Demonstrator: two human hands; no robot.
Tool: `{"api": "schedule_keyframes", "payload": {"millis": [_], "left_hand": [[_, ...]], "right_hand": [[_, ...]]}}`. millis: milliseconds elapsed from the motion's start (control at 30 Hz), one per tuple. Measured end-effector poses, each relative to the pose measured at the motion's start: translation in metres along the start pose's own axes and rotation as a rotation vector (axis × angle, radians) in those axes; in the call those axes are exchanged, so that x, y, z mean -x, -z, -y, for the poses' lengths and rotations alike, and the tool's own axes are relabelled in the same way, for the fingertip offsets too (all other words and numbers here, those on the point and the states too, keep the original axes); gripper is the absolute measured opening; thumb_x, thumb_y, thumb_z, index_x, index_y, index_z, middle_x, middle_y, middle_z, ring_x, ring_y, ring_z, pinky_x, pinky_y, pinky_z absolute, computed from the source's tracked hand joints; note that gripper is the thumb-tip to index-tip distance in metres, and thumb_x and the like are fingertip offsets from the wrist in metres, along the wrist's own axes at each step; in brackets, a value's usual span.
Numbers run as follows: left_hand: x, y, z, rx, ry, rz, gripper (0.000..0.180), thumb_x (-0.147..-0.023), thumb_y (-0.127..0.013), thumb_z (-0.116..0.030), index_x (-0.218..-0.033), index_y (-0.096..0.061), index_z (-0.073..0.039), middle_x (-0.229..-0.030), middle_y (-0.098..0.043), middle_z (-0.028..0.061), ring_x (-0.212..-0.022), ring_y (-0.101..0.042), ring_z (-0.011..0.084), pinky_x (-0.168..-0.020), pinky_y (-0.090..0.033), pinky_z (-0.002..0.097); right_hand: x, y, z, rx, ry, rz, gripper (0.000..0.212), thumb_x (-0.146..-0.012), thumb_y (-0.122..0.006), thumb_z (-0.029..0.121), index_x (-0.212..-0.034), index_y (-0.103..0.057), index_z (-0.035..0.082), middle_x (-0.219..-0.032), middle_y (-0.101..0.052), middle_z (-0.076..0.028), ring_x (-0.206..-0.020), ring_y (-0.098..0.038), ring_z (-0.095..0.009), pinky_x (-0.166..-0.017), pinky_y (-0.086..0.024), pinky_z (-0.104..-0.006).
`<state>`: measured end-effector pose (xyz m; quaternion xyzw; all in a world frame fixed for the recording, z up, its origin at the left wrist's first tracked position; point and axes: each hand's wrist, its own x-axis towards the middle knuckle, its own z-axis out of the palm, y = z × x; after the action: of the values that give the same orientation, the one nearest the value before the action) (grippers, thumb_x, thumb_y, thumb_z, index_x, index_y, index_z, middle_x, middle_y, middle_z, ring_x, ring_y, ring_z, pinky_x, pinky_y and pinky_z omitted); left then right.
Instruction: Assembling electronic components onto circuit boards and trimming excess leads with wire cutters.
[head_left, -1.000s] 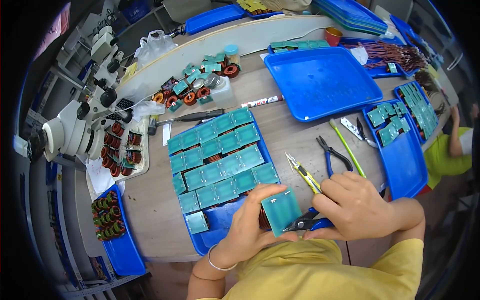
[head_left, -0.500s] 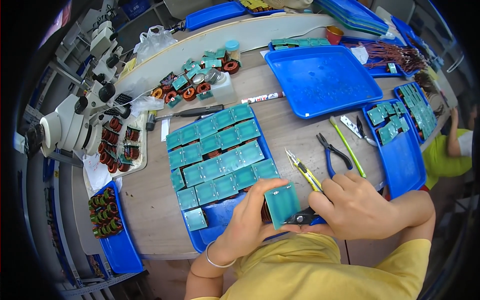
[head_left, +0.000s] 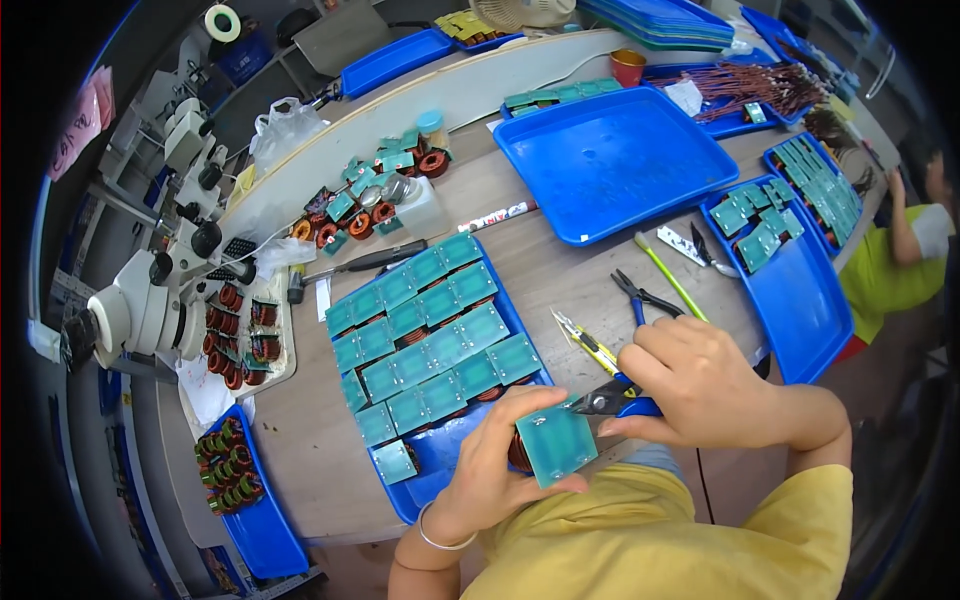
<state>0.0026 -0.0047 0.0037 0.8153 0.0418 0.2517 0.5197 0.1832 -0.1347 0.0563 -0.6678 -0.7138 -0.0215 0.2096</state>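
The scene is bright and evenly lit from above, with no hard shadows; only soft, short shade sits under the hands [head_left: 640, 420] and along the tray [head_left: 615, 160] rims; the blue trays show faint pale sheen, and the green boards [head_left: 430, 340] catch a mild glare; the middle is sharp, fine detail on the table [head_left: 560, 270] reads clearly; toward the rim the fisheye bends straight edges into curves and squeezes things small; the corners fall to black vignette; the far edge, the microscope [head_left: 140, 300] side and the right margin look softer and slightly smeared; colours are saturated, blue dominant.
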Motion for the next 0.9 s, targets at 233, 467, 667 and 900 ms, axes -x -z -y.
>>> {"api": "schedule_keyframes", "payload": {"millis": [233, 467, 667, 900], "left_hand": [[-0.002, -0.001, -0.002, 0.046, -0.036, -0.016, 0.072, -0.057, -0.082, -0.026, -0.115, -0.049, -0.001, -0.109, -0.056, 0.0142, -0.099, -0.056, 0.0278, -0.087, -0.044, 0.0363], [-0.005, -0.002, -0.003, 0.004, -0.101, 0.015, 0.070, -0.057, -0.082, -0.022, -0.115, -0.049, 0.000, -0.108, -0.056, 0.0151, -0.097, -0.057, 0.0276, -0.085, -0.046, 0.0357], [-0.006, -0.001, -0.007, 0.005, -0.119, 0.022, 0.070, -0.057, -0.082, -0.021, -0.115, -0.048, 0.001, -0.107, -0.057, 0.0158, -0.095, -0.057, 0.0278, -0.083, -0.046, 0.0353], [-0.006, -0.001, -0.007, -0.019, -0.101, 0.030, 0.069, -0.059, -0.081, -0.021, -0.115, -0.048, 0.001, -0.106, -0.057, 0.0156, -0.093, -0.057, 0.0275, -0.082, -0.046, 0.0350]], "right_hand": [[0.002, 0.000, 0.002, 0.019, -0.003, -0.011, 0.046, -0.069, -0.068, 0.045, -0.076, -0.049, 0.003, -0.068, -0.045, -0.009, -0.060, -0.049, -0.025, -0.054, -0.039, -0.0338], [-0.001, 0.000, 0.007, 0.010, 0.023, -0.040, 0.047, -0.069, -0.066, 0.048, -0.074, -0.049, 0.004, -0.069, -0.044, -0.007, -0.061, -0.049, -0.023, -0.054, -0.039, -0.0324], [-0.002, 0.000, 0.009, 0.007, 0.019, -0.009, 0.047, -0.070, -0.066, 0.048, -0.074, -0.048, 0.004, -0.069, -0.044, -0.008, -0.061, -0.049, -0.023, -0.054, -0.038, -0.0324], [-0.004, 0.000, 0.009, 0.019, -0.001, 0.043, 0.046, -0.071, -0.065, 0.047, -0.075, -0.047, 0.004, -0.069, -0.042, -0.008, -0.064, -0.048, -0.025, -0.058, -0.038, -0.0338]]}}
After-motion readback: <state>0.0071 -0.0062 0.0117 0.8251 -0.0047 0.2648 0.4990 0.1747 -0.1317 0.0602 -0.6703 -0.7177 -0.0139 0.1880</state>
